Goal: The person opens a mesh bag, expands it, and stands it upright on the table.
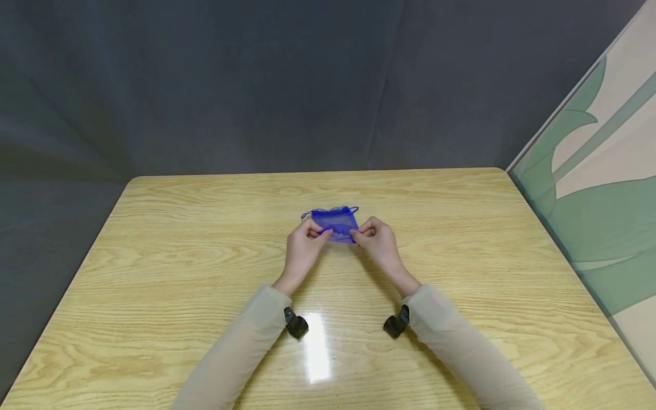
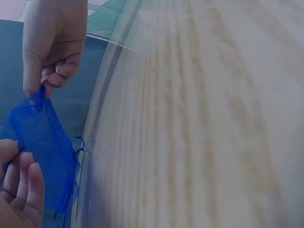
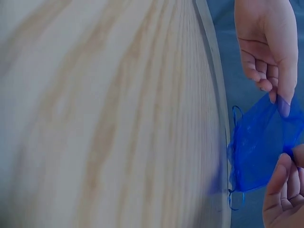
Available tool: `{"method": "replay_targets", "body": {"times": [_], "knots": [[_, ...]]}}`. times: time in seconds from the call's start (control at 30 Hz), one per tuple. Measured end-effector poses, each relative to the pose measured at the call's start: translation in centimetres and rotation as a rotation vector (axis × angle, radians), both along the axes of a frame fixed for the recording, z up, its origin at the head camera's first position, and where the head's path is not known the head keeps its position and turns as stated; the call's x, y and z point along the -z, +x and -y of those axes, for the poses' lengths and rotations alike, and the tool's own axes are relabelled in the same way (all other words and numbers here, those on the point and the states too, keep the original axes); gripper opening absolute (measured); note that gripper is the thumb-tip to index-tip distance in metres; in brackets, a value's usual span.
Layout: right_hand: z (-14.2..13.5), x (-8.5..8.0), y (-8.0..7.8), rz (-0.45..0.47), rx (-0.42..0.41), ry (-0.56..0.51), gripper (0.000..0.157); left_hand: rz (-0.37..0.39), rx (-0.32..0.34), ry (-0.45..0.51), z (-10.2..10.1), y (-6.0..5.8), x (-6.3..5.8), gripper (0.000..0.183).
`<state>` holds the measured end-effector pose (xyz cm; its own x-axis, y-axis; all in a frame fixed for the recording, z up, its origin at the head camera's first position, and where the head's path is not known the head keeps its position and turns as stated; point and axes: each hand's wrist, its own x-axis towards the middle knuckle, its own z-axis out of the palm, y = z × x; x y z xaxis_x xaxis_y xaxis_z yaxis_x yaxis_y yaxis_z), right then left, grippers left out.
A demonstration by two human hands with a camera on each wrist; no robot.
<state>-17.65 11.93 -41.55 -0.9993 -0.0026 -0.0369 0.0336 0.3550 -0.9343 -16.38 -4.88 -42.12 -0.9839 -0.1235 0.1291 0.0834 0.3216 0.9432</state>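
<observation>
A small sheer blue drawstring pouch [image 1: 335, 218] is stretched between both hands over the middle of the table. My left hand [image 1: 301, 246] pinches its near left part between thumb and fingers. On the other side, my right hand [image 1: 379, 244] pinches the near right part the same way. Thin cord loops [image 3: 236, 199] stick out at the pouch's far corners, pointing away from me. In the left wrist view the see-through fabric [image 2: 45, 156] hangs spread between the two hands, and a thumb shows through it.
The light wood-grain table [image 1: 179, 273] extends all around the hands. Behind it hangs a dark grey curtain [image 1: 307, 85]. A panel with green leaf shapes [image 1: 605, 216] borders the right side. Small black cameras [image 1: 296, 324] sit at both sleeve cuffs.
</observation>
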Motion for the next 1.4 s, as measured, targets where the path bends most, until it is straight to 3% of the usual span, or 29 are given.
{"method": "replay_targets", "body": {"times": [0.27, 0.5, 0.77, 1.07, 1.4], "knots": [[0.6, -0.4, 0.3, -0.064, 0.026, 0.082, 0.009, 0.020, -0.031, -0.054, 0.0, 0.0, 0.0, 0.008], [0.5, -0.3, 0.2, 0.007, -0.018, 0.039, 0.021, 0.062, 0.028, -0.004, 0.2, -0.1, 0.1, 0.018], [-0.3, -0.5, -0.3, 0.073, -0.087, -0.038, 0.032, 0.102, 0.044, 0.016, 0.3, -0.3, 0.0, 0.024], [-0.3, -0.6, -0.3, 0.063, -0.032, -0.076, 0.022, 0.123, 0.043, 0.000, 0.0, -0.4, -0.1, 0.020], [-0.1, -0.5, 0.0, -0.008, 0.030, 0.052, 0.007, 0.120, 0.032, -0.018, -0.2, -0.1, -0.3, 0.012]]}}
